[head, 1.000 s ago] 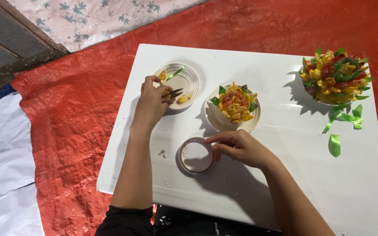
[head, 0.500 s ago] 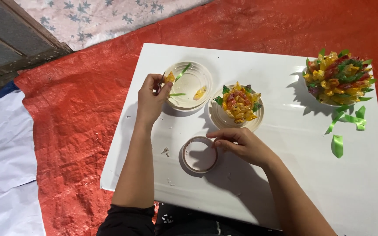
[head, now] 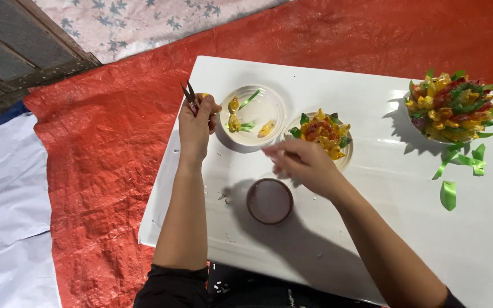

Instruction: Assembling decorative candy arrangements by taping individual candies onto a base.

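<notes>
Two hands: both work over a white tabletop [head: 372, 239] that lies on a red tarp [head: 104, 171]; items follow from left to right.
Left hand [head: 196, 122]: raised at the tabletop's left edge, grip clenched around small tweezers or snips [head: 190, 96], tips pointing up and away from the dishes; a yellow bit shows at the fingers, but whether the tool pinches it cannot be told.
Clear dish [head: 269, 108]: just right of the left hand, within easy reach of it; it holds a few loose yellow and green pieces [head: 235, 121], kept apart as stock.
Round brown-rimmed lid [head: 269, 201]: flat on the tabletop nearest the person, between the forearms, untouched.
Right hand [head: 306, 164]: blurred, hovering between the lid and the small arrangement; fingertips drawn together, but whether they hold anything cannot be told.
Small arrangement [head: 323, 130]: yellow, red and green cluster in a dish, central, close to both hands.
Large arrangement [head: 452, 105]: fuller cluster at the far right, set well apart from the hands.
Green strips [head: 457, 165]: loose beside it.
</notes>
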